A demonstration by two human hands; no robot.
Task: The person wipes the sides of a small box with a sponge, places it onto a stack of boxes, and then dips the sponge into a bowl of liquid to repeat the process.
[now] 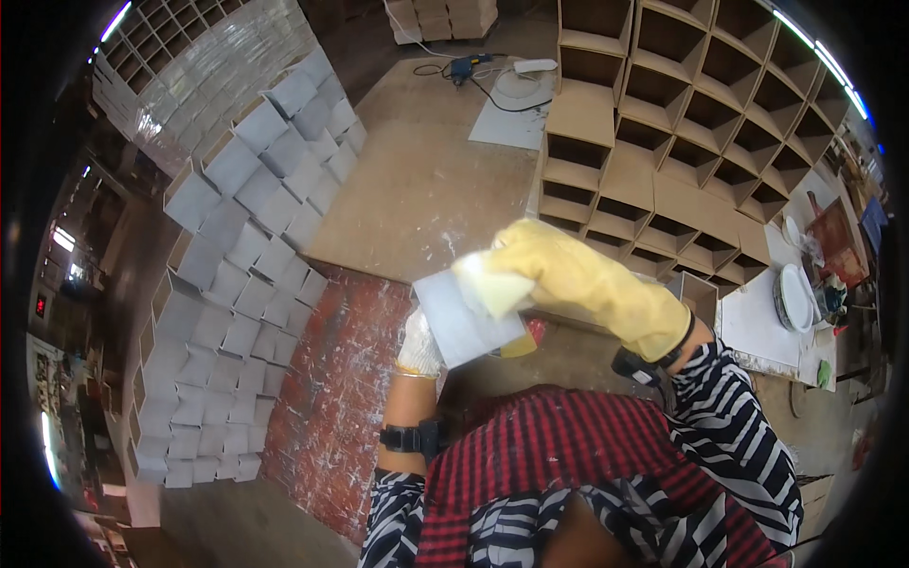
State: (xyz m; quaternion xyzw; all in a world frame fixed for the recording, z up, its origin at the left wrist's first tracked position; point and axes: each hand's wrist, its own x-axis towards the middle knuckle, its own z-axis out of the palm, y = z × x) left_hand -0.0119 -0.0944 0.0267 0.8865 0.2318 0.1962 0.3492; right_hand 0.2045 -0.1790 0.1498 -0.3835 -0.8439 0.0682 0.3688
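My left hand [418, 346], in a white knit glove, grips a small grey-white box [461, 324] by its left side; its fingers are mostly hidden behind the box. A long yellow rubber glove covers my right hand [538, 256]. That hand is closed on a pale yellow sponge [502, 290], which lies against the upper right of the box's flat face. The box is tilted and held in front of my body, above the edge of a red, paint-flecked board.
Stacked grey-white boxes [227, 284] rise at the left beside the red board [327, 379]. Ahead lies a brown tabletop [407, 161] with a corded power tool [464, 69]. Brown open boxes [663, 142] are piled at the right, near a white basin [795, 298].
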